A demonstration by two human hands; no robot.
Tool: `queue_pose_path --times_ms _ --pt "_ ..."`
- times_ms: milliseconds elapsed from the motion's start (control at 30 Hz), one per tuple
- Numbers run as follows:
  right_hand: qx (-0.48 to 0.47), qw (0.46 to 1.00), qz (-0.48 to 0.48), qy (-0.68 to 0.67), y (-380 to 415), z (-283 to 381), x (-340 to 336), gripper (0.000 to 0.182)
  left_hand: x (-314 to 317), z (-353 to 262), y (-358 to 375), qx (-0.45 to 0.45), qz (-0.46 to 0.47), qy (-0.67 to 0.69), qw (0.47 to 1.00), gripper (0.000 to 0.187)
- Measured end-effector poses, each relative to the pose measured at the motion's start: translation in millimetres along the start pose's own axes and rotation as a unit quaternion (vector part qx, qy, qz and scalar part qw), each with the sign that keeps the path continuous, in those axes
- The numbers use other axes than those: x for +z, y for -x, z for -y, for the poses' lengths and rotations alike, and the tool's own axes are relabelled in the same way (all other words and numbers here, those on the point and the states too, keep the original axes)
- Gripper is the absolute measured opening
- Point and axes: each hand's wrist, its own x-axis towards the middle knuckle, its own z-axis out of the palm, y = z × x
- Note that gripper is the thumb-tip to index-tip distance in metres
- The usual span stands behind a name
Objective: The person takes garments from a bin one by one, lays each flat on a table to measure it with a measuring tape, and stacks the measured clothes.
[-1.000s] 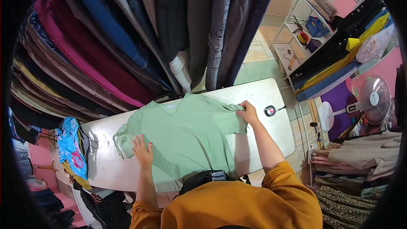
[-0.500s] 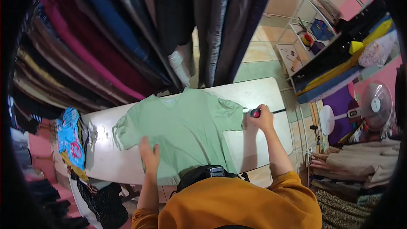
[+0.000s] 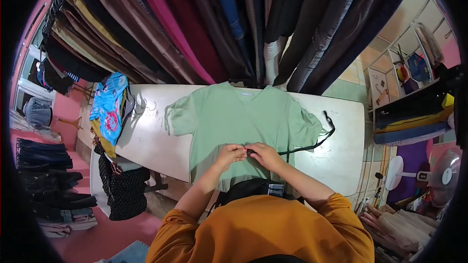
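Note:
A light green short-sleeved shirt point(image 3: 243, 117) lies spread on the white table, its neckline toward the clothes rack. Above its lower middle, my left hand point(image 3: 231, 157) and my right hand point(image 3: 265, 157) meet fingertip to fingertip. The right hand is closed on the dark end of a black cord point(image 3: 312, 147). My left fingers are pinched at a tiny red bit, too small to make out. From the right hand the cord runs over the right side of the shirt and curls up past the sleeve onto the table.
Hanging trousers point(image 3: 195, 29) line the table's far edge. Blue floral clothing point(image 3: 111, 102) and hangers point(image 3: 141, 104) are at the table's left end. A fan point(image 3: 443, 175) and shelves point(image 3: 419, 63) stand at the right.
Both hands have come together over the shirt, the right one moving in from the right side with the black item. More cord now shows. The view has shifted, placing the table further right.

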Motion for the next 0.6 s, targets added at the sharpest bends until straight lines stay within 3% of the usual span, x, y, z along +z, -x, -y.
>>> queue_pose_path --times_ms 67,133,167,200,267,400,500,600 --pt "-0.048 0.998 0.002 0.033 6 1 0 0.034 -5 5 2 0.01 0.002 -0.035 0.999 0.019" --pt "-0.025 0.998 -0.014 0.059 17 0 -8 0.033 -16 8 -3 0.02 0.011 -0.071 0.997 0.017" --pt "0.0 0.996 -0.031 0.086 25 -2 -15 0.033 -34 5 -8 0.09 -0.029 -0.147 0.985 0.014" --pt "0.014 0.993 -0.052 0.11 33 -6 -26 0.033 -53 2 -11 0.159 -0.067 -0.221 0.96 0.012" --pt "0.057 0.979 -0.084 0.177 54 -11 -61 0.034 -96 -12 -11 0.282 -0.231 -0.368 0.855 0.01" --pt "0.123 0.939 -0.155 0.282 92 -22 -113 0.03 -153 -38 -5 0.242 -0.373 -0.41 0.796 0.006" --pt "0.178 0.93 -0.113 0.3 105 -33 -115 0.025 -164 -33 -15 0.224 -0.399 -0.453 0.765 0.008" --pt "0.154 0.917 -0.108 0.353 106 -36 -105 0.024 -160 -34 -21 0.192 -0.42 -0.469 0.753 0.01"
